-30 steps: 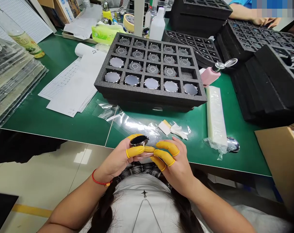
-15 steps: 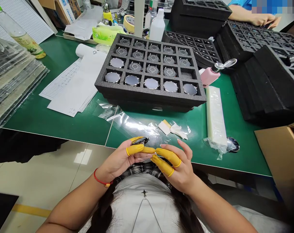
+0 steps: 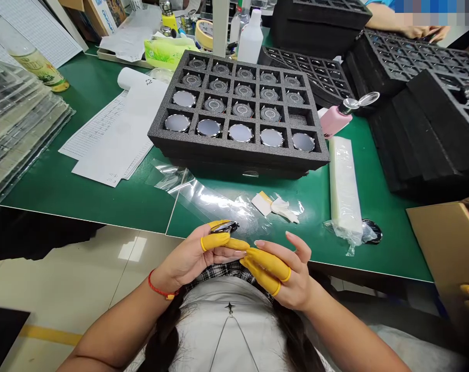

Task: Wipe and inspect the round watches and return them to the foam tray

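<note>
My left hand, with yellow finger cots, pinches a small round dark watch case at the table's near edge. My right hand, also in yellow cots, sits just right of it with fingers spread, its cot tips touching the left hand's fingers and holding nothing. Beyond them stands a black foam tray whose cells hold several round watch cases. Clear plastic film lies between the tray and my hands.
Papers lie left of the tray, clear trays are stacked at far left. A pink dispenser bottle, a wrapped white pack, small wipes, black foam trays and a cardboard box fill the right. Another person's hand rests at back right.
My right hand has drawn down and away from the watch case, its fingers spreading. The left hand has tilted the case flatter, edge-on to the camera.
</note>
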Tool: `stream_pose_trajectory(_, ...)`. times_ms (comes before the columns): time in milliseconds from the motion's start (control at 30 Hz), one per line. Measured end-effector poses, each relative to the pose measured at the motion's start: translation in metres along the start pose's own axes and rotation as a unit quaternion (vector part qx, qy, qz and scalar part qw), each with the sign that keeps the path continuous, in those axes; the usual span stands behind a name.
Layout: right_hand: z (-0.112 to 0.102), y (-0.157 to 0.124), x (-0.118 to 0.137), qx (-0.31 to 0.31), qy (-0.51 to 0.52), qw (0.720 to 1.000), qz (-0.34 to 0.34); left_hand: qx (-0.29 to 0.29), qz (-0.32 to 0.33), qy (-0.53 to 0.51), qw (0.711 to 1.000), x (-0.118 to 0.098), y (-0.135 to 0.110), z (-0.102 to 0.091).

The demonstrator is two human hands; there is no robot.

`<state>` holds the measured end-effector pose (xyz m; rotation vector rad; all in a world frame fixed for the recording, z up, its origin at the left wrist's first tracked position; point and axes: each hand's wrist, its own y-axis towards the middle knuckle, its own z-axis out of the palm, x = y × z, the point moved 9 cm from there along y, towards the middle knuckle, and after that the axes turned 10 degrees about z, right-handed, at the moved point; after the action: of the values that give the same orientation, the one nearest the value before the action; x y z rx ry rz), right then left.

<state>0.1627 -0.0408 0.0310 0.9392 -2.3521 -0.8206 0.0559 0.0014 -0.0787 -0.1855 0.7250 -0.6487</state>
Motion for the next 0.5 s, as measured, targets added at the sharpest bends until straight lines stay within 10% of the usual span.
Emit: stream_pose_trajectory(500,-0.014,0.001,0.01,0.011,0.067,0.998,0.015,-0.07,0.05,0.138,0.987,-0.02,0.003,-0.01)
